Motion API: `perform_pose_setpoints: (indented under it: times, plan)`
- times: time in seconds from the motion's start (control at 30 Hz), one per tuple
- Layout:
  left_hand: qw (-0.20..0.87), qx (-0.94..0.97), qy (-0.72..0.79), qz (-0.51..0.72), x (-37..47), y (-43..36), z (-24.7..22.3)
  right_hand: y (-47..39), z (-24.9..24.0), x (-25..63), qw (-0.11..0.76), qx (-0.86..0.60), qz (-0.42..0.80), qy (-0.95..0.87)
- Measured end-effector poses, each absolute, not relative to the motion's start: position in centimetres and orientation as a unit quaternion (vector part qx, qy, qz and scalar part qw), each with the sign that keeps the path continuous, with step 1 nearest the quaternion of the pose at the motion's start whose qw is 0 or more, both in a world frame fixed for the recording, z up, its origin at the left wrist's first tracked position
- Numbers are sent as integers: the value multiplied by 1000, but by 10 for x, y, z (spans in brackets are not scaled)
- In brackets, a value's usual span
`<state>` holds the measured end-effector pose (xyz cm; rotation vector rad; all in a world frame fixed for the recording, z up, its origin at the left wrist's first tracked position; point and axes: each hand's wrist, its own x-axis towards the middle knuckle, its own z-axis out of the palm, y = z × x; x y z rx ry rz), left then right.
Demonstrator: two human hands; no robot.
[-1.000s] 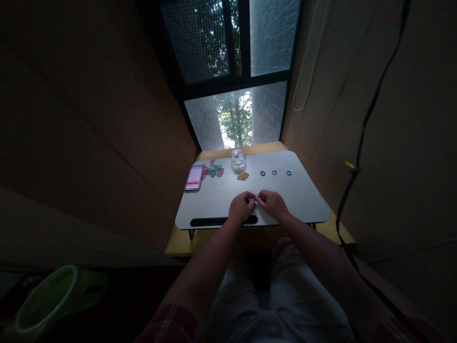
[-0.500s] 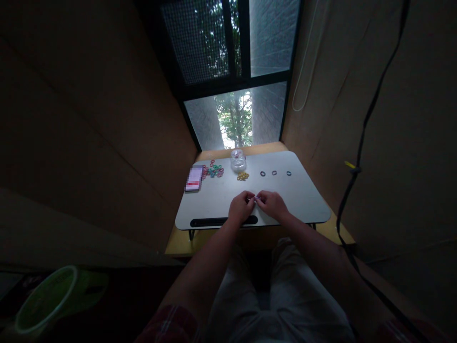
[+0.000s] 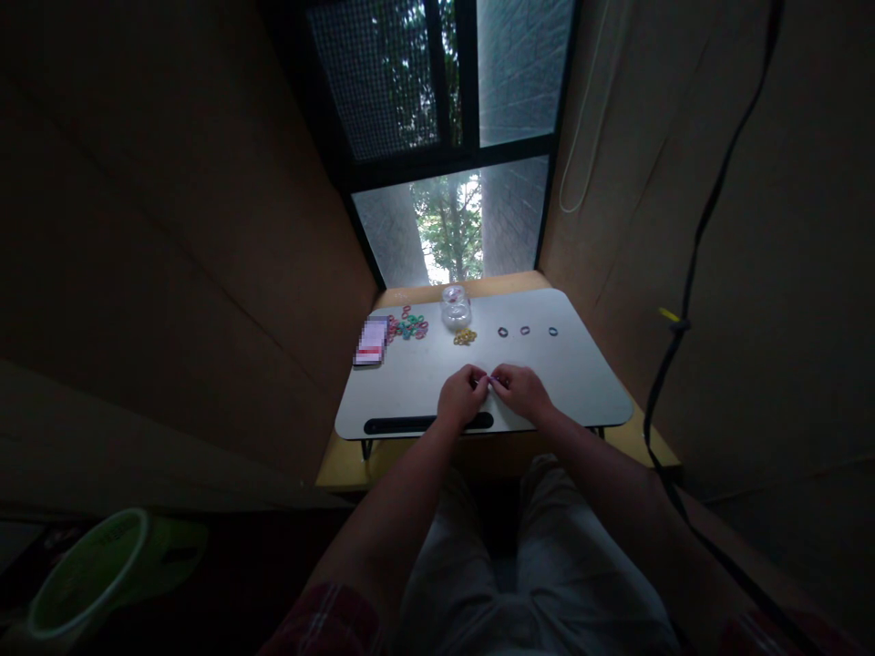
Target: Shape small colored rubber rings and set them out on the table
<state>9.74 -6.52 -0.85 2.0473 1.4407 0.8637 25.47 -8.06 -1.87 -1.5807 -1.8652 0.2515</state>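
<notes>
Left hand point(image 3: 463, 395) and right hand point(image 3: 522, 392) nearly meeting over the bench point(image 3: 403, 392), fingertips pinched on a small purplish piece point(image 3: 490, 379) directly between them, neither hand clearly nearer, long axis too small to tell, yellow loops point(image 3: 465, 337) beyond the left.

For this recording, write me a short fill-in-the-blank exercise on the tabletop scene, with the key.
1. The left hand and right hand pinch a small item above a tabletop coloured ____.
2. Right of the yellow pile, ____ separate rings lie in a row.
3. The phone-like device lies to the ____ of the transparent jar.

Missing words: white; three; left.
</notes>
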Motion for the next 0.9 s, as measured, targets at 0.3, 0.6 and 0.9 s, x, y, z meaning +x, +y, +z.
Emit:
perform_pose_setpoints:
  times: [0.3, 0.6, 0.9]
  plan:
    - [229, 764, 516, 312, 98, -64, -13, -83, -14, 253, 318, -618, 80, -715]
    - [225, 766, 523, 297, 98, -66, -9, -83, -13, 253, 310, -620, 74, -716]
    - [224, 765, 530, 291, 98, -68, -6, -84, -14, 252, 307, -626, 62, -714]
